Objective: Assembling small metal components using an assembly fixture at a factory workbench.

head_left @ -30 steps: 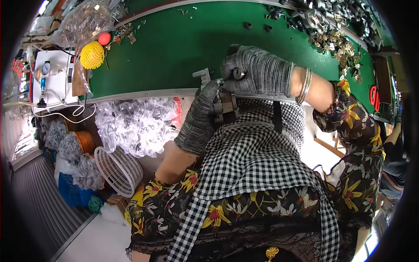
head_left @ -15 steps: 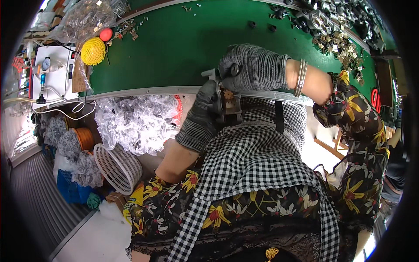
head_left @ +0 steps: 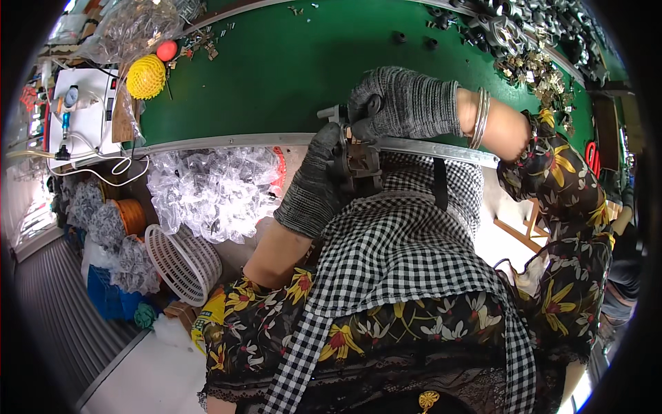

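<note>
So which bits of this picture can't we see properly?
All in the head view:
One side of the metal part: covered by the left hand.
The whole shape of the dark round thing: mostly hidden by the right hand.
Each of the little shiny pieces: too small to tell apart.
The other person: cut off at the right side.

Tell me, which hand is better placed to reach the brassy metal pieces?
Probably the right hand: though holding a round dark piece, it is nearer the brassy metal pieces; the left hand is farther away, gripping the grey metal assembly.
</note>
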Action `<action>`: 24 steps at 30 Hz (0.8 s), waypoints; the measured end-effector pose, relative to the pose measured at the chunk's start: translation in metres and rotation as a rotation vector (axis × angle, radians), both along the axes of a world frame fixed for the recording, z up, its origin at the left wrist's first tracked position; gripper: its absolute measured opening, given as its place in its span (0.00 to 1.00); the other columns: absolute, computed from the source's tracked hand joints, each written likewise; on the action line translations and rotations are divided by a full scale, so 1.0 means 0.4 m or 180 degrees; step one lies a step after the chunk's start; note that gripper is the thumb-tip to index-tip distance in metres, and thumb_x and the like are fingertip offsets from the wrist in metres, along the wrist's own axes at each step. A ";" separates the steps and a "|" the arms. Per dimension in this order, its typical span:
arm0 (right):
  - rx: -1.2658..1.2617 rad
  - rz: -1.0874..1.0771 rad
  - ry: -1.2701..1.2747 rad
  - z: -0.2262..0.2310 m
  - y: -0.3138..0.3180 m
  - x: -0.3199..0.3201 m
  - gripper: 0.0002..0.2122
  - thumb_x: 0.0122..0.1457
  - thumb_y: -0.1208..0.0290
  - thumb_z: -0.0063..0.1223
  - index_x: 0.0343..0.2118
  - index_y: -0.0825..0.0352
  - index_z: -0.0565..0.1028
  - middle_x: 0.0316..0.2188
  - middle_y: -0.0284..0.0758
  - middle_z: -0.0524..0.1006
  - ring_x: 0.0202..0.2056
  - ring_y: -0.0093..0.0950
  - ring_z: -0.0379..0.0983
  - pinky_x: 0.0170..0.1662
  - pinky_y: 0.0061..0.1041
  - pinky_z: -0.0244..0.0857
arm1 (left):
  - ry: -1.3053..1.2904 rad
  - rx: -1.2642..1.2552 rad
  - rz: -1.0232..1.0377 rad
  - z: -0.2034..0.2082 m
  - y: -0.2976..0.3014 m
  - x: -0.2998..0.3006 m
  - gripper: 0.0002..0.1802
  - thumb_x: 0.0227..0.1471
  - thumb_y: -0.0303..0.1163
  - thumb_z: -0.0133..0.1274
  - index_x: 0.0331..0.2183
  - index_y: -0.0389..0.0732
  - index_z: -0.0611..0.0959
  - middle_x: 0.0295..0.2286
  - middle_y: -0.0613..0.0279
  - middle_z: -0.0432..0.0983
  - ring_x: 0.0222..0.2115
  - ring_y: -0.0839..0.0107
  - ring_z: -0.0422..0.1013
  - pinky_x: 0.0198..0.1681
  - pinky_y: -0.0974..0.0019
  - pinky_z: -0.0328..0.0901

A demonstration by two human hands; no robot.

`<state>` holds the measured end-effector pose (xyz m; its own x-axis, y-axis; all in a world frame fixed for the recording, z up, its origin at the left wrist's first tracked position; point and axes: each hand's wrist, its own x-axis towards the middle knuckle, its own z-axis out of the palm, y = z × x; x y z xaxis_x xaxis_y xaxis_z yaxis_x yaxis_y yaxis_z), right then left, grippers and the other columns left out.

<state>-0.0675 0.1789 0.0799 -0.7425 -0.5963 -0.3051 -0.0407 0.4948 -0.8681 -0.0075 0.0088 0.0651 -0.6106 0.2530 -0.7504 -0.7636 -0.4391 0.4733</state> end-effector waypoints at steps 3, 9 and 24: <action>0.0235 0.0147 0.0282 0.008 -0.004 0.002 0.10 0.47 0.69 0.59 0.32 0.68 0.78 0.29 0.39 0.78 0.31 0.29 0.75 0.35 0.24 0.69 | -0.0214 0.0022 -0.0053 -0.015 -0.003 -0.006 0.23 0.54 0.48 0.44 0.43 0.39 0.72 0.36 0.54 0.73 0.31 0.61 0.74 0.32 0.54 0.73; 0.0299 0.0391 0.0570 -0.039 0.012 -0.012 0.09 0.47 0.69 0.58 0.30 0.67 0.79 0.28 0.39 0.77 0.29 0.32 0.75 0.33 0.26 0.69 | -0.0501 0.0287 0.0114 -0.106 -0.029 -0.022 0.23 0.54 0.49 0.46 0.44 0.41 0.72 0.33 0.56 0.74 0.31 0.65 0.74 0.30 0.60 0.74; 0.0915 0.0483 0.0059 -0.048 -0.025 0.014 0.09 0.48 0.75 0.55 0.32 0.74 0.77 0.28 0.44 0.77 0.27 0.34 0.73 0.33 0.25 0.70 | 0.0158 0.0620 -0.0425 -0.173 -0.041 -0.001 0.22 0.53 0.46 0.50 0.44 0.41 0.73 0.30 0.56 0.75 0.26 0.65 0.76 0.25 0.62 0.75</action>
<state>-0.0619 0.1691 0.0605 -0.6587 -0.5920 -0.4644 -0.1472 0.7067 -0.6920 -0.0081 -0.0076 -0.0039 -0.5969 0.4709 -0.6496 -0.7990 -0.4225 0.4279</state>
